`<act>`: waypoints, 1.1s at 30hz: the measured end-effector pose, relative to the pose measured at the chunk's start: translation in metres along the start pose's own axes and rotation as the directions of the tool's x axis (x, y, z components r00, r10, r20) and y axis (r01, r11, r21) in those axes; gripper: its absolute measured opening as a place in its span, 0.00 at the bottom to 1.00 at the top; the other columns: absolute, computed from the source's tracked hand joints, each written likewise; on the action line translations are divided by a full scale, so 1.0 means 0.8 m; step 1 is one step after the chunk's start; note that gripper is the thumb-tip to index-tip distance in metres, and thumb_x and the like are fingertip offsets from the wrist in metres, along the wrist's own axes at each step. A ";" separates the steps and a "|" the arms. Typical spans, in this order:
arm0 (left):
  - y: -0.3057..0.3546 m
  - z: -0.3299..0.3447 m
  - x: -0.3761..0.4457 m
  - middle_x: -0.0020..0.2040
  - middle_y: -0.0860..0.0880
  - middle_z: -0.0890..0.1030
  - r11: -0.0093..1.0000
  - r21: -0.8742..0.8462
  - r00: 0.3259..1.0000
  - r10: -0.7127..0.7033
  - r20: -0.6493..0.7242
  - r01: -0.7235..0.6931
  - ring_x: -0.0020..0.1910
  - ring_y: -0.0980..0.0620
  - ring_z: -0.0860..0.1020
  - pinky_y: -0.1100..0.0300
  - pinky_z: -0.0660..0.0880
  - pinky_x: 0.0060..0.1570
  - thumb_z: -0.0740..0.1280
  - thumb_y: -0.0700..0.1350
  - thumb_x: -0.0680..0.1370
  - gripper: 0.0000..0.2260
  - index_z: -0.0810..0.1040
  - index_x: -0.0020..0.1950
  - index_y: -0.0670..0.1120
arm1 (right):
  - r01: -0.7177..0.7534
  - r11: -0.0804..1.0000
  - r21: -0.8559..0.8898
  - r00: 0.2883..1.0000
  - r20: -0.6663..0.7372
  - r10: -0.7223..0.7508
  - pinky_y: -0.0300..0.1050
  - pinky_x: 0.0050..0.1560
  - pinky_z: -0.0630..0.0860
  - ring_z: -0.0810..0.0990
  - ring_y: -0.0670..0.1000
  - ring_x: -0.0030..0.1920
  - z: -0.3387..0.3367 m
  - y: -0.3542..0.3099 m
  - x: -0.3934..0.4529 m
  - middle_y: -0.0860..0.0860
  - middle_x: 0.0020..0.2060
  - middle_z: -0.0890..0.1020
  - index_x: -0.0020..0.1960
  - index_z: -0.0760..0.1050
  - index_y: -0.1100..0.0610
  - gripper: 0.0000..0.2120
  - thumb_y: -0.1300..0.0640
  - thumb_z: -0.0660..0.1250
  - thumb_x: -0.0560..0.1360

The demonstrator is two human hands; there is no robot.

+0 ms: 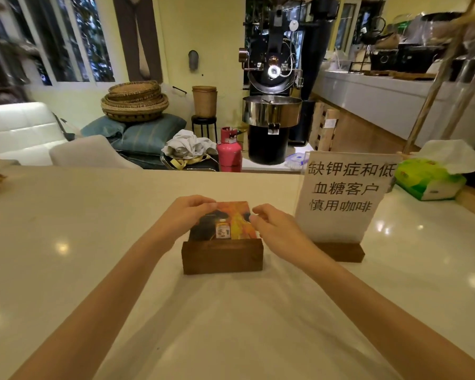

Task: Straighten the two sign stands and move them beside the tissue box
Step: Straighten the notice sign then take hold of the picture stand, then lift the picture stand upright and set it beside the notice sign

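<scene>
Squaring up the picture sign (pixel 225 223) in its wood block, my left hand (pixel 187 215) pinches its top-left corner; my right hand (pixel 274 224) hovers half-open at the top-right edge, grip unclear. Next, I judge: slide it right, toward the text sign (pixel 343 193) standing near the tissue box (pixel 428 179). The pale counter (pixel 66 242) gleams; a coffee roaster (pixel 272 78) looms behind.

The counter (pixel 93 242) is a smooth, glossy pale surface that mirrors the ceiling lights. Both sign stands sit in dark, matt wooden bases (pixel 222 257), grain showing. The picture card (pixel 228 220) looks like glossy printed paper; the text sign (pixel 343 196) a clear plastic sheet over white paper. The tissue box (pixel 429 179) is a soft, shiny plastic pack with thin paper tissue.
</scene>
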State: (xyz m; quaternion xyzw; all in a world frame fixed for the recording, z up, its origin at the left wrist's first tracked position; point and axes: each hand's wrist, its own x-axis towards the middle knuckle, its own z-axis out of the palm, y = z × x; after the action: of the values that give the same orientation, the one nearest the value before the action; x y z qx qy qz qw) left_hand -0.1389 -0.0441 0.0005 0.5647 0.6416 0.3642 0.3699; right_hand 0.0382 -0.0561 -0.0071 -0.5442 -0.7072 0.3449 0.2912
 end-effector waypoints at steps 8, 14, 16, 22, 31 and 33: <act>-0.048 -0.018 0.004 0.56 0.43 0.76 0.985 -0.075 0.987 -0.155 -0.034 0.152 0.51 0.49 0.74 0.64 0.74 0.40 0.63 0.44 0.76 0.18 0.71 0.65 0.41 | -0.277 0.961 -0.010 0.961 -0.015 0.277 0.42 0.36 0.70 0.75 0.51 0.42 0.018 0.004 0.044 0.56 0.47 0.77 0.50 0.72 0.60 0.12 0.53 0.57 0.76; -0.058 -0.019 0.003 0.45 0.44 0.80 0.955 -0.148 0.966 -0.254 0.049 0.258 0.39 0.52 0.78 0.65 0.78 0.30 0.67 0.40 0.74 0.18 0.72 0.63 0.38 | -0.406 0.892 0.198 0.910 0.005 0.413 0.45 0.38 0.73 0.76 0.55 0.40 0.021 0.013 0.050 0.57 0.41 0.77 0.45 0.72 0.63 0.09 0.56 0.65 0.72; -0.062 -0.018 0.002 0.43 0.43 0.81 0.941 -0.192 0.959 -0.260 0.117 0.279 0.38 0.50 0.79 0.61 0.78 0.34 0.67 0.38 0.73 0.12 0.76 0.56 0.37 | -0.419 0.883 0.213 0.906 0.034 0.422 0.40 0.28 0.67 0.72 0.50 0.32 0.022 0.015 0.048 0.56 0.35 0.75 0.42 0.76 0.63 0.06 0.60 0.68 0.70; -0.069 -0.020 0.004 0.34 0.45 0.83 0.925 -0.271 0.961 -0.233 0.147 0.265 0.27 0.55 0.81 0.65 0.78 0.26 0.69 0.36 0.71 0.05 0.80 0.38 0.44 | -0.421 0.870 0.258 0.904 0.043 0.425 0.45 0.42 0.77 0.80 0.56 0.48 0.023 0.023 0.049 0.61 0.51 0.82 0.55 0.78 0.65 0.17 0.60 0.72 0.68; -0.069 -0.024 0.002 0.39 0.44 0.84 0.920 -0.297 0.966 -0.229 0.122 0.256 0.31 0.52 0.82 0.63 0.80 0.30 0.71 0.38 0.70 0.05 0.80 0.44 0.42 | -0.369 0.889 0.271 0.927 0.035 0.374 0.37 0.34 0.73 0.77 0.52 0.46 0.025 0.020 0.041 0.55 0.47 0.78 0.59 0.74 0.63 0.19 0.59 0.70 0.71; -0.066 -0.026 0.002 0.43 0.42 0.84 0.927 -0.296 0.972 -0.202 0.123 0.230 0.36 0.50 0.83 0.62 0.81 0.33 0.71 0.38 0.70 0.10 0.80 0.50 0.40 | -0.334 0.899 0.284 0.939 0.017 0.344 0.37 0.34 0.73 0.77 0.50 0.44 0.024 0.019 0.038 0.54 0.46 0.77 0.60 0.73 0.62 0.18 0.59 0.69 0.71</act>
State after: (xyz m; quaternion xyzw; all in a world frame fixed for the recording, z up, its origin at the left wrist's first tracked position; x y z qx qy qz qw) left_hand -0.1818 -0.0490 -0.0368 0.4418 0.6178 0.3907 0.5201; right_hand 0.0245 -0.0273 -0.0296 -0.6174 -0.5400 0.4787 0.3132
